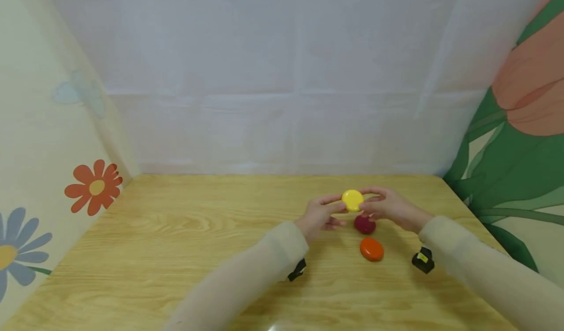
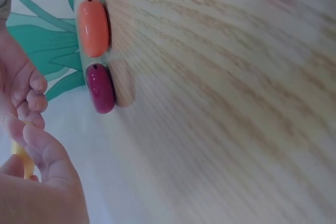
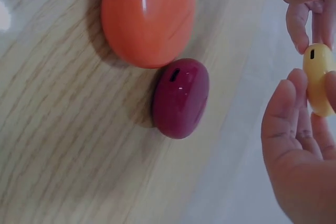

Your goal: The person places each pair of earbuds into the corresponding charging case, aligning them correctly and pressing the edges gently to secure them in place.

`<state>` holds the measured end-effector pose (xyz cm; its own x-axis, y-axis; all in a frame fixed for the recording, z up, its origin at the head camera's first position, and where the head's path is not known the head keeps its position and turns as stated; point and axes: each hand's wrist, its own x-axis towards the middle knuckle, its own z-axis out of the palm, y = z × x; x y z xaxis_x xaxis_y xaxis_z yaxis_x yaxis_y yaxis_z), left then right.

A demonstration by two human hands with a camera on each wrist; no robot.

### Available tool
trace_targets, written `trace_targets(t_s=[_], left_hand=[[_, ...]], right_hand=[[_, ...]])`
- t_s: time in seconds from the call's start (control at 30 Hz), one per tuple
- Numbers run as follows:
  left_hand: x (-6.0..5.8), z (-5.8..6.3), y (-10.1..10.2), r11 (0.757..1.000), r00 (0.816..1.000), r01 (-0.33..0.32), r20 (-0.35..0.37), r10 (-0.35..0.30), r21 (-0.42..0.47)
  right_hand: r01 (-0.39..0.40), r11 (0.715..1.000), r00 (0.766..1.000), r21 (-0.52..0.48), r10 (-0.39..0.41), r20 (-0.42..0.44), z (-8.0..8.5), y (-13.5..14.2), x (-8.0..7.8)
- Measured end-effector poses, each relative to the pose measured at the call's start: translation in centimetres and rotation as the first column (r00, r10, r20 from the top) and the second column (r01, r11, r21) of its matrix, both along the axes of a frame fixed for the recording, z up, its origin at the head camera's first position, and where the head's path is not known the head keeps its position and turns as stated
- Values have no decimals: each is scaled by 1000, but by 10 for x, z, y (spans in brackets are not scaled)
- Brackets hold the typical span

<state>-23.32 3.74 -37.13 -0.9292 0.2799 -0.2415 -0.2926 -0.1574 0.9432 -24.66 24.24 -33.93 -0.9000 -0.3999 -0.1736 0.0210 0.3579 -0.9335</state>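
A glossy yellow rounded disc is held up above the table between both hands. My left hand pinches its left side, and my right hand grips it from the right. A small dark slot shows in the disc's edge in the right wrist view. Below the right fingers lies a dark red, smaller rounded piece, partly covered by them in the head view. Nearer to me is an orange-red rounded piece. Both rest on the table, close together, with similar dark slots visible in the left wrist view.
The wood-grain table meets a white creased sheet at its back edge. Flower-patterned panels stand at both sides. Dark wrist-worn devices hang beneath the sleeves.
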Motion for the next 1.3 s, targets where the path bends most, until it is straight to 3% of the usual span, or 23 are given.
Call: trace_targets(t_s=[0.27,0.7,0.97,1.3], left_hand=[[-4,-10,8,999,999,-30,15,30,21],[-6,-9,20,997,998,-62,15,62,37],[-5,-8,27,990,990,-142,-3,142,0],[-13,-17,39,984,984,-180,-9,180,2]], right_hand=[[-26,1000,1000,-10,26,17,-6,7,-5],[-17,999,998,-42,19,57,-8,17,-12],[-9,999,997,-33,12,73,-13,19,-16],[-14,998,997,-63,19,77,-22,30,-24]])
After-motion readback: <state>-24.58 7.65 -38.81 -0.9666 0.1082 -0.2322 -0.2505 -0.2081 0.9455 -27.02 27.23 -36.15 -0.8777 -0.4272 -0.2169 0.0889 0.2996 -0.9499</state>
